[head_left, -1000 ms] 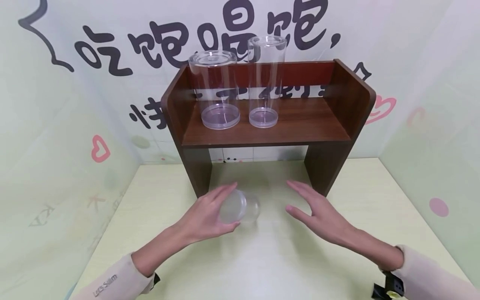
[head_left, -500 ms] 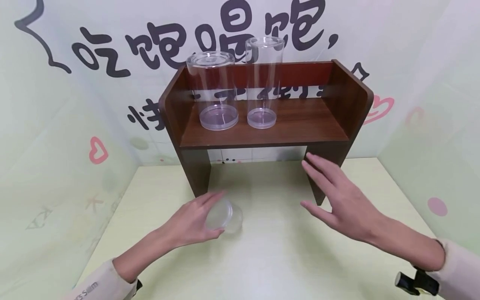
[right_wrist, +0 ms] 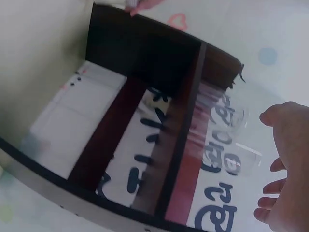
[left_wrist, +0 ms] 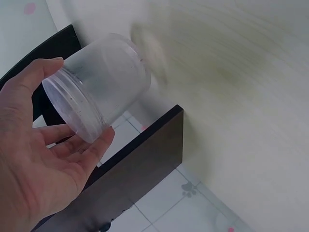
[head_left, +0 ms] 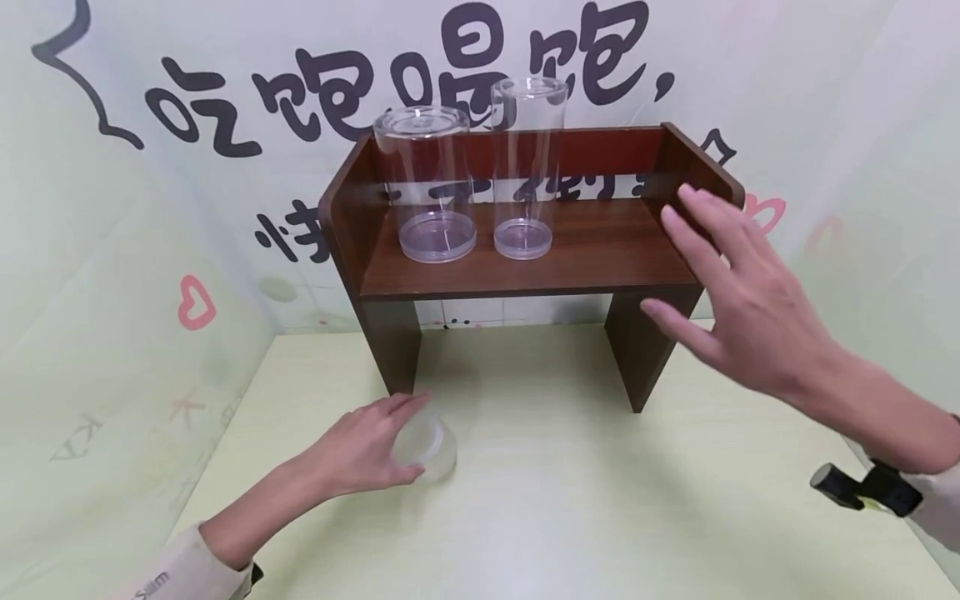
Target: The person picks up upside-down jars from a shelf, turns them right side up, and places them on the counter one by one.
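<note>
My left hand (head_left: 352, 454) holds a small clear plastic jar (head_left: 441, 450) by its lidded end, in front of the shelf's left leg. In the left wrist view the jar (left_wrist: 113, 72) lies tilted, thumb on one side of the lid (left_wrist: 79, 104) and fingers on the other. My right hand (head_left: 757, 308) is raised before the shelf's right side, fingers extended and nothing in its grasp. On the brown wooden shelf (head_left: 600, 250), a wide clear jar (head_left: 431, 187) stands at the left with a taller, narrower clear jar (head_left: 525, 158) beside it, both with their lids at the bottom.
The shelf stands on a pale table (head_left: 525, 517), its side panels (head_left: 637, 350) reaching down to the tabletop. Behind it hangs a white backdrop (head_left: 225, 183) with large dark lettering. A printed pale green wall (head_left: 97, 317) closes off the left side.
My left hand has moved left and slightly nearer with the small jar. My right hand has risen up and to the right, from over the table to the shelf's right side.
</note>
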The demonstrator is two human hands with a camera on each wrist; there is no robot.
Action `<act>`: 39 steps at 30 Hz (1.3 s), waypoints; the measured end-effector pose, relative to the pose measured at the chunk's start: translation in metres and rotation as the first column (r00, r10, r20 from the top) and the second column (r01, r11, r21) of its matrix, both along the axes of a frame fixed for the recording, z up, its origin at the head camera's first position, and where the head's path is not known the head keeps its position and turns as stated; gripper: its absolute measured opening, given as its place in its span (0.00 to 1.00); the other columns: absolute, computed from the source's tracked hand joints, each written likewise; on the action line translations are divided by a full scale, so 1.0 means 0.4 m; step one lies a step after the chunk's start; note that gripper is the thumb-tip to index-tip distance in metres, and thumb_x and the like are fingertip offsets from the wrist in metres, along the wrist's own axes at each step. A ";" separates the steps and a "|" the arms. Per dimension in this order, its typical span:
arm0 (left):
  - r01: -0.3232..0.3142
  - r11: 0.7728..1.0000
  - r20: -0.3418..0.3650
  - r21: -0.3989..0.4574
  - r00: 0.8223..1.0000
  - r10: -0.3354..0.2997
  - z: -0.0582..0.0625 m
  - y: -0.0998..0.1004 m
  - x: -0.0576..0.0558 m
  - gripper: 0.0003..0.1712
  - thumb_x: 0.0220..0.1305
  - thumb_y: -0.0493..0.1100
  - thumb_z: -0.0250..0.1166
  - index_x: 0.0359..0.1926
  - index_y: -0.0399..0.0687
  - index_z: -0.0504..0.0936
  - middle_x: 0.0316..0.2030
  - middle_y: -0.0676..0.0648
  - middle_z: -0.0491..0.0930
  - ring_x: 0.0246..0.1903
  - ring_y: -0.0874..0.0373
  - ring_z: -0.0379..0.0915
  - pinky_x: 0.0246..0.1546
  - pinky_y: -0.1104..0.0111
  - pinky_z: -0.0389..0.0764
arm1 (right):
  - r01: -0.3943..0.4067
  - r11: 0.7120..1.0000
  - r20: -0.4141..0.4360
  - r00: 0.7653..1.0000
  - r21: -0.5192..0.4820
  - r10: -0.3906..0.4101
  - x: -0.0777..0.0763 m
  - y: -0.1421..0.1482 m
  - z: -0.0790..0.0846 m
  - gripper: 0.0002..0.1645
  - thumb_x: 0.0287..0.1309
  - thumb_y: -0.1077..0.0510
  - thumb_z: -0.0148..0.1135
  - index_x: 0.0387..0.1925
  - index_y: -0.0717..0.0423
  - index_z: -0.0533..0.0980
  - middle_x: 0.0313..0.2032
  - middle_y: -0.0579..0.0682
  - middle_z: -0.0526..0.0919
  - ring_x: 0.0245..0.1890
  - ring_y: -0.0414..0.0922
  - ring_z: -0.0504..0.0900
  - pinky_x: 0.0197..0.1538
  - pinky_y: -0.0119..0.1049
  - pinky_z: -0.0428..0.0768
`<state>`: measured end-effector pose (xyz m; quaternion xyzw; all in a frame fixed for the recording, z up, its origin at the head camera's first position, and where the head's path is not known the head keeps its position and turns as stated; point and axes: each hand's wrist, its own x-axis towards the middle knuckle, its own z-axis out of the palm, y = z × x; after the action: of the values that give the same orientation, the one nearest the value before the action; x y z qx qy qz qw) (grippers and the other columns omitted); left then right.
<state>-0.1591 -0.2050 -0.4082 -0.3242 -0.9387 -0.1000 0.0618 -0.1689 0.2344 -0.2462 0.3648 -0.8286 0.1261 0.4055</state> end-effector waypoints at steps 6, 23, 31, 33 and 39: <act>-0.022 0.999 0.034 -0.029 0.999 0.023 0.004 -0.014 0.002 0.51 0.49 0.54 0.82 0.71 0.37 0.75 0.59 0.35 0.82 0.52 0.40 0.85 0.41 0.48 0.90 | 0.080 0.997 0.047 0.996 0.013 -0.080 -0.060 0.037 0.048 0.57 0.72 0.21 0.45 0.74 0.68 0.68 0.76 0.68 0.66 0.76 0.67 0.63 0.80 0.58 0.61; -0.039 0.997 0.124 -0.073 0.991 0.048 0.002 -0.037 0.007 0.50 0.50 0.54 0.81 0.72 0.39 0.75 0.61 0.36 0.81 0.52 0.39 0.84 0.39 0.46 0.88 | 0.293 0.922 0.403 0.834 0.255 -0.376 -0.182 0.099 0.129 0.56 0.71 0.37 0.64 0.83 0.63 0.50 0.82 0.67 0.51 0.82 0.66 0.49 0.74 0.73 0.60; -0.030 0.996 0.135 -0.084 0.990 0.041 -0.015 -0.046 0.009 0.51 0.49 0.55 0.83 0.71 0.39 0.77 0.58 0.37 0.82 0.50 0.41 0.84 0.38 0.48 0.89 | 0.290 0.928 0.482 0.794 0.235 -0.370 -0.221 0.103 0.131 0.56 0.74 0.34 0.58 0.84 0.62 0.48 0.83 0.65 0.49 0.82 0.67 0.50 0.77 0.71 0.55; -0.027 0.996 0.133 -0.084 0.990 0.038 -0.018 -0.048 0.009 0.51 0.48 0.55 0.83 0.70 0.39 0.77 0.57 0.38 0.82 0.49 0.42 0.85 0.37 0.50 0.89 | 0.282 0.933 0.491 0.795 0.222 -0.357 -0.225 0.102 0.129 0.56 0.74 0.34 0.58 0.84 0.62 0.49 0.83 0.66 0.51 0.81 0.69 0.52 0.77 0.71 0.56; -0.038 0.996 0.135 -0.082 0.990 0.049 -0.023 -0.051 0.009 0.50 0.47 0.55 0.84 0.70 0.40 0.78 0.57 0.39 0.82 0.48 0.44 0.84 0.34 0.49 0.88 | 0.265 0.948 0.478 0.819 0.174 -0.317 -0.230 0.094 0.119 0.50 0.74 0.38 0.60 0.82 0.61 0.54 0.78 0.67 0.61 0.72 0.73 0.66 0.74 0.70 0.63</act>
<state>-0.1553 -0.2253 -0.4175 -0.2980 -0.9508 -0.0833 -0.0137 -0.2610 0.2720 -0.1988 0.2086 -0.9562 0.1112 0.1727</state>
